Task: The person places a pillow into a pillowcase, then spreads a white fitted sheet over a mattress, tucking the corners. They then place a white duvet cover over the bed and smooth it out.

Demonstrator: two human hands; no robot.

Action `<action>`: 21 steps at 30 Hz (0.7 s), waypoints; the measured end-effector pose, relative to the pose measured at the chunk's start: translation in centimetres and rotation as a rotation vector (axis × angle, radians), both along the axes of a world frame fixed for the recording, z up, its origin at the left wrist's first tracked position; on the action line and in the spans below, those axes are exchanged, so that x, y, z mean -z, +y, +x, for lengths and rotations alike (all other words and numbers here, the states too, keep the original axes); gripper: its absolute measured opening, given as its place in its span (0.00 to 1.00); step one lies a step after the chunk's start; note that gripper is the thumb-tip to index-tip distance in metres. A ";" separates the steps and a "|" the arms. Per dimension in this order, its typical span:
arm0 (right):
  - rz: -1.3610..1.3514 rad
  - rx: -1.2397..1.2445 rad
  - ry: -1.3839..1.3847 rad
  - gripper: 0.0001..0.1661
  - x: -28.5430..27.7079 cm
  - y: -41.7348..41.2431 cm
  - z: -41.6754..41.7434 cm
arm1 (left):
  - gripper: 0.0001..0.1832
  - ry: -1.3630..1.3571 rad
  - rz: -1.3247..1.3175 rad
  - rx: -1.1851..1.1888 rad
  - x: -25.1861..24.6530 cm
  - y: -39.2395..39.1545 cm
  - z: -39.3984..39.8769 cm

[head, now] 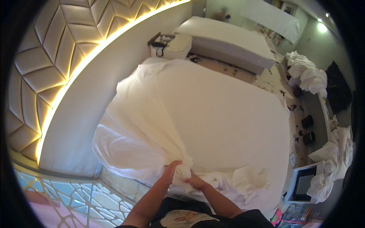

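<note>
A white bed sheet [222, 114] covers the large bed before me, smooth over the middle and right. Its left part is drawn into folds that run from the far left corner down to my hands. At the near edge, my left hand [172, 170] grips a bunched piece of the sheet. Just to its right, my right hand [194, 180] has hold of the same gathered cloth. More crumpled white fabric [251, 176] lies along the near edge to the right.
A lit, padded wall panel [57, 42] rises at left. Beyond the bed stand a white bedside cabinet [179, 45] and a second bed [222, 34]. White linen is heaped [313, 77] at right, above black bins [308, 138]. A lattice screen [94, 202] is at lower left.
</note>
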State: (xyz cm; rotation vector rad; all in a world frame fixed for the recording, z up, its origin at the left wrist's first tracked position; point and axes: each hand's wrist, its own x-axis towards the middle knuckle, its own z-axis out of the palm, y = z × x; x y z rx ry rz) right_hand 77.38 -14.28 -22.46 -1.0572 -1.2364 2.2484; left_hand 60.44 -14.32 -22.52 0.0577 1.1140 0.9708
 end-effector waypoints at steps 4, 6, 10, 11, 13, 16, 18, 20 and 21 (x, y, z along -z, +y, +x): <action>0.015 -0.335 0.075 0.46 -4.5 -0.9 -0.7 | 0.31 0.041 0.220 -0.188 2.3 0.1 -1.3; -0.022 -0.405 0.015 0.43 -5.7 -1.5 0.6 | 0.36 -0.290 0.392 -0.269 1.0 -0.3 -2.5; 0.031 -0.470 -0.211 0.43 -10.9 -2.7 4.7 | 0.44 -0.479 0.556 -0.523 3.8 -0.7 -7.4; 0.016 -0.501 -0.278 0.43 -13.2 -2.7 5.6 | 0.45 -0.499 0.570 -0.611 6.3 -0.7 -9.0; -0.006 -0.499 -0.340 0.44 -15.3 -3.8 8.7 | 0.48 -0.486 0.600 -0.623 1.9 -0.2 -8.2; -0.043 -0.407 -0.315 0.42 -15.0 -7.2 11.8 | 0.47 -0.508 0.703 -0.472 -2.7 1.1 -6.8; -0.005 -0.352 -0.313 0.38 -14.8 -9.2 13.0 | 0.44 -0.531 0.692 -0.332 -1.8 2.6 -5.5; 0.061 -0.335 -0.396 0.37 -14.8 -10.5 13.1 | 0.41 -0.540 0.579 -0.215 3.4 4.4 -4.0; 0.092 -0.316 -0.432 0.36 -14.7 -11.4 13.4 | 0.39 -0.490 0.532 -0.128 5.3 4.6 -2.6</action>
